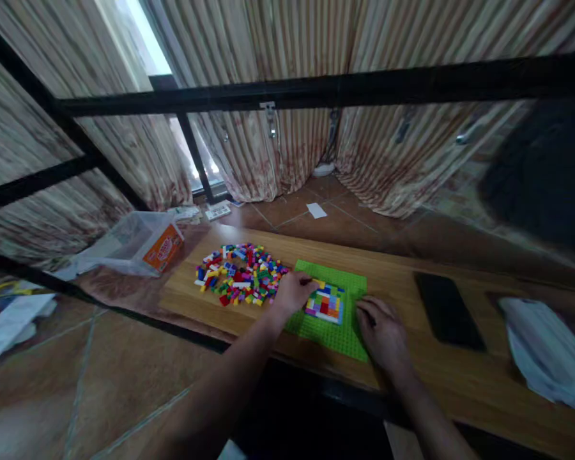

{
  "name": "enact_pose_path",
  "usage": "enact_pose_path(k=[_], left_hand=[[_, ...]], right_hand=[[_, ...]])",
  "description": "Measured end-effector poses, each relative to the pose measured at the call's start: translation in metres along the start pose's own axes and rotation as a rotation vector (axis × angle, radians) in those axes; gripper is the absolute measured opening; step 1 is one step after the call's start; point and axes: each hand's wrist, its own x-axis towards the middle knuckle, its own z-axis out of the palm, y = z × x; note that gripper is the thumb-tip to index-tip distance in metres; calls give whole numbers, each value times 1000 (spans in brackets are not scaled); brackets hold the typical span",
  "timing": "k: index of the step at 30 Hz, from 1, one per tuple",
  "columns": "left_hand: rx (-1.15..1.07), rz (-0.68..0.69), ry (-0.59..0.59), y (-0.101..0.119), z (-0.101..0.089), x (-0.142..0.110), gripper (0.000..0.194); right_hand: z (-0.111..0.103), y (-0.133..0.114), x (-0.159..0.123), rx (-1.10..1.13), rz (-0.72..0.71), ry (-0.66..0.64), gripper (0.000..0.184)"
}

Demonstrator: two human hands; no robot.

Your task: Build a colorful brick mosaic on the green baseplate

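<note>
A green studded baseplate (326, 342) lies on the wooden table, bearing a flat patch of multicoloured toy bricks (324, 303). My left hand (292, 292) reaches over the baseplate's left side, its fingers pinched together at the upper left of the patch. Something dark shows at those fingertips, too small to make out. At the baseplate's right edge, my right hand (384, 332) has its fingers curled onto the rim, close beside the patch. Left of the baseplate, a loose heap of small coloured bricks (242, 275) spreads out, partly hidden by my left hand.
A black flat slab (448, 311) and a clear plastic bag (546, 348) lie on the table (397, 265) to the right. On the floor at left stands a clear plastic bin (141, 239) with an orange label. A black metal rail (306, 92) crosses in front of curtains.
</note>
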Motion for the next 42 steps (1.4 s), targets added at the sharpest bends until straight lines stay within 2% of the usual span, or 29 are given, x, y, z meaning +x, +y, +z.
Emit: enact_pose_path(k=[6,10,14,18,23,29,38,42], left_hand=[[-8,-42,2,4,3,6,18],[-24,-22,-5,7,0,2,18],[-47,7,5,5,-3,-3,22],[-63,9,17,-1,-4,-10,34],[-94,26,-38,-5,-2,-20,20],[-88,-7,-35,-8,4,-20,20],[6,-4,77,5,5,-35,18],[8,39,189,4,1,-47,26]], right_hand=[[-2,6,-3,-5,-8,-17,30],[-1,6,-2,-8,-8,-19,31],[0,6,-2,1,2,-25,32],[-1,5,-1,1,13,-32,32],[-1,5,-2,4,7,-35,33],[2,12,-4,0,8,-38,35],[4,17,-3,-32,-39,-38,40],[3,17,-3,-33,-40,-35,41]])
